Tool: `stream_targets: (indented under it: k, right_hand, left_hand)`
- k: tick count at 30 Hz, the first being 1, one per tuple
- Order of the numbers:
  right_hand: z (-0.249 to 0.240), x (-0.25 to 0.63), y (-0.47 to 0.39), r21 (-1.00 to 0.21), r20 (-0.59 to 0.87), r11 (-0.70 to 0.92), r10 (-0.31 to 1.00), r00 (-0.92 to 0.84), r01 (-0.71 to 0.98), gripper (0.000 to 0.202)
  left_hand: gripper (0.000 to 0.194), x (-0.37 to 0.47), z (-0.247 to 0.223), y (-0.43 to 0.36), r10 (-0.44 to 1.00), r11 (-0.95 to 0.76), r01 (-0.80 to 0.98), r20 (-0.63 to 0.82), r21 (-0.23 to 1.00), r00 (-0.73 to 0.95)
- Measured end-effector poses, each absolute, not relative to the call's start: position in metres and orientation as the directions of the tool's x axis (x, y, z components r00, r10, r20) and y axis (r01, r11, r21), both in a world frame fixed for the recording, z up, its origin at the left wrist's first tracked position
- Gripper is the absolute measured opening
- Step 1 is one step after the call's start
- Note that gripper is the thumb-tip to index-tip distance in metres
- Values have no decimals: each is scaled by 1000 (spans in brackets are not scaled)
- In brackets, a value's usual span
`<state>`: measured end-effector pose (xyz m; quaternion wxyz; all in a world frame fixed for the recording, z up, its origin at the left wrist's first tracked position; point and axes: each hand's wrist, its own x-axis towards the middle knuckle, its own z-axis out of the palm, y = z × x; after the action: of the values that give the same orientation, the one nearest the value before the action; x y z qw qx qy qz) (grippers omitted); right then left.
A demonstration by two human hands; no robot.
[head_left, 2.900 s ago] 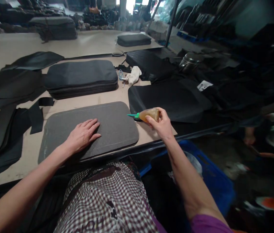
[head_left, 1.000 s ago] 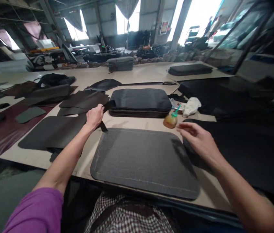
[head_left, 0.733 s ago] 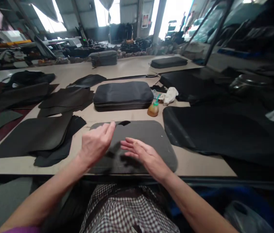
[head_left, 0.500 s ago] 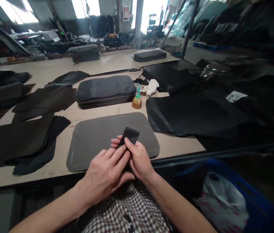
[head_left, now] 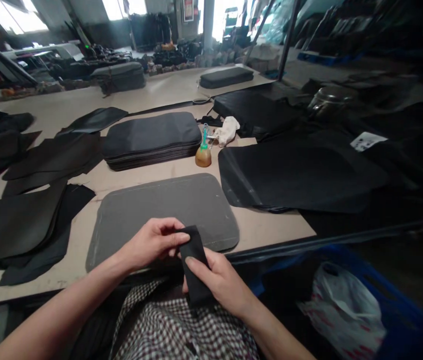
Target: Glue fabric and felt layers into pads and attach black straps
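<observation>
A narrow black strip of fabric or leather-like material (head_left: 195, 250) is held between my hands, over my lap at the table's front edge. My left hand (head_left: 159, 242) pinches its upper end between thumb and fingers. Lower down, my right hand (head_left: 217, 275) grips the strip, thumb flat on top and fingers beneath. Just beyond lies a grey panel with rounded corners (head_left: 162, 205), flat on the table; my left hand overlaps its front edge in view. Whether the strip is one layer or several, I cannot tell.
Behind the panel sit a stack of dark panels (head_left: 153, 137), a small amber bottle with a green nozzle (head_left: 203, 156) and a white cloth (head_left: 227, 131). Black sheets (head_left: 290, 175) lie right, more dark pieces (head_left: 20, 225) left. A plastic bag (head_left: 346, 305) rests in a blue crate below right.
My left hand has drawn back from over the right hand to the strip's upper end. The strip now shows much more of its length and sits lower, nearer my lap.
</observation>
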<state>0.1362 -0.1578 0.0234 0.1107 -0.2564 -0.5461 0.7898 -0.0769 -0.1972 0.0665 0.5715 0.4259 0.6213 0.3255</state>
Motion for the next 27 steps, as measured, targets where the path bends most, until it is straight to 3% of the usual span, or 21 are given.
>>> stream_targets:
  k: [5, 10, 15, 27]
  right_hand:
    - [6, 146, -163, -972, -230, -193, 702, -674, 131, 52]
    - [-12, 151, -158, -958, -253, -132, 802, -541, 253, 59]
    - [-15, 141, -144, -960, -229, -90, 798, -557, 266, 50]
    - [-12, 133, -135, -973, -184, -64, 800, -571, 224, 34]
  left_hand:
    - [39, -115, 38, -137, 958, 286, 481, -256, 829, -129]
    - [21, -146, 10, -73, 984, 85, 877, 99, 473, -149]
    - [19, -158, -5, -40, 977, 91, 948, 156, 304, -144]
    - [17, -165, -13, -24, 984, 91, 969, 129, 231, -124]
